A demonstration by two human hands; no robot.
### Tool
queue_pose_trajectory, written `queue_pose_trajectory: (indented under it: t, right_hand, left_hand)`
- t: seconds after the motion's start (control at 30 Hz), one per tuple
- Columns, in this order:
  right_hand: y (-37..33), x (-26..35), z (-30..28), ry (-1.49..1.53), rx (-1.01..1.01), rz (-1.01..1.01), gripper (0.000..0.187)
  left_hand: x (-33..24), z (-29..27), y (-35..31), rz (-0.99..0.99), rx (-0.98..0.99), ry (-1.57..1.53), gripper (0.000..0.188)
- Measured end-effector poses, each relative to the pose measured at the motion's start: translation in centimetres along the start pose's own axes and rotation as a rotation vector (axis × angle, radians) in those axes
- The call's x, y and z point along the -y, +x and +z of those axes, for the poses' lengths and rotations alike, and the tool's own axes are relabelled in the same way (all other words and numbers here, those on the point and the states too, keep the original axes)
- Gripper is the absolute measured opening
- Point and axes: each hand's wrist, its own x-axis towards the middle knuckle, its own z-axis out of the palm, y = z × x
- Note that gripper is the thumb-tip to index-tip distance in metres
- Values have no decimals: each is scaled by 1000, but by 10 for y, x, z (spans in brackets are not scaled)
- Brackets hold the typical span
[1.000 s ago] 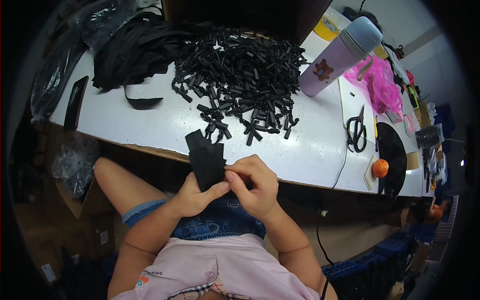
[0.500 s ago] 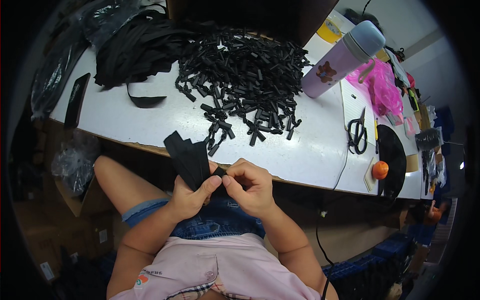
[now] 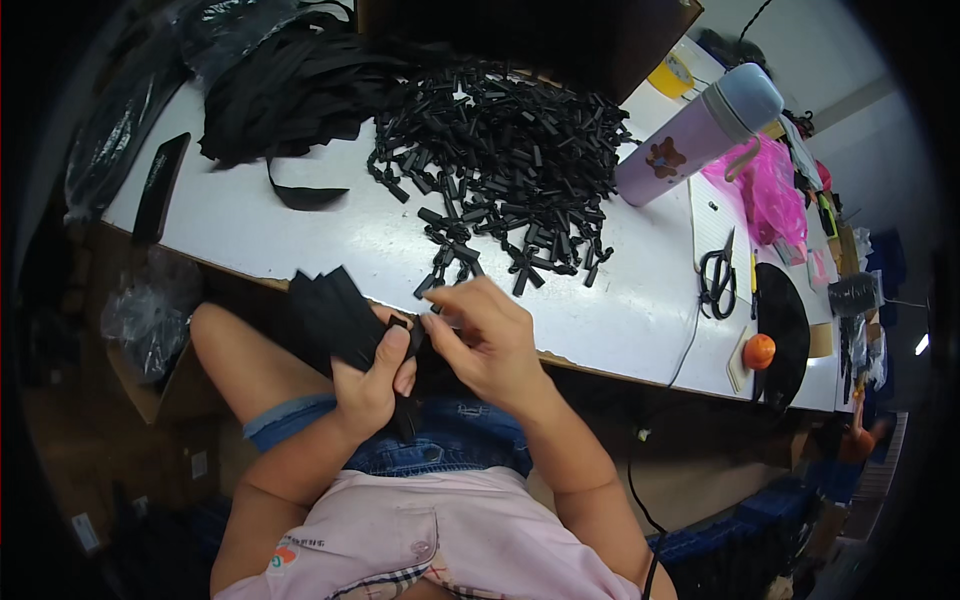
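My left hand (image 3: 365,395) is wrapped round a bundle of flat black straps (image 3: 330,315), whose ends fan out to the upper left over my lap. Under the left thumb, one folded strap end stands up at the top of the fist. Close to that end is my right hand (image 3: 495,345), thumb and forefinger drawn together. Its fingertips are blurred, and whatever is between them is too small to make out. Beyond the hands, a large heap of small black plastic clips (image 3: 500,160) covers the middle of the white table (image 3: 340,245).
More black straps (image 3: 290,100) lie at the back left, near a black phone-like slab (image 3: 160,185). Rightward stand a lilac bottle (image 3: 690,140), black scissors (image 3: 717,280), a pink plastic bag (image 3: 770,190) and an orange fruit (image 3: 759,351). A dark box (image 3: 530,45) borders the heap.
My left hand has tilted the strap bundle further left. My right hand has risen and drawn slightly away from the strap end, its fingers straighter. The view has shifted a little.
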Motion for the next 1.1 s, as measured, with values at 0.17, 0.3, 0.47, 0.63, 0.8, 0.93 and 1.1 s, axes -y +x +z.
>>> queue_pose_trajectory:
  t: [0.17, 0.3, 0.47, 0.63, 0.8, 0.93, 1.1]
  right_hand:
    - [13, -7, -5, -616, 125, -302, 12]
    - [3, -14, -19, -823, 81, -343, 19]
    - [0, -26, -21, -762, -42, -423, 21]
    - [-4, -24, -22, -278, -195, -199, 16]
    - [-16, -3, -29, 97, -23, -10, 11]
    - [-16, -7, -35, 75, -20, -141, 11]
    - [-13, -3, -40, -60, 39, -236, 22]
  left_hand:
    - [-3, 8, 9, -117, -24, -185, 22]
    - [-5, 4, 9, -128, -39, -60, 19]
    - [2, 9, 7, -13, 15, 170, 17]
    - [4, 14, 8, -3, 84, 271, 11]
    - [5, 18, 7, 83, 68, 369, 8]
    - [4, 20, 10, 195, 148, 398, 7]
    - [-2, 22, 11, 201, 175, 443, 7]
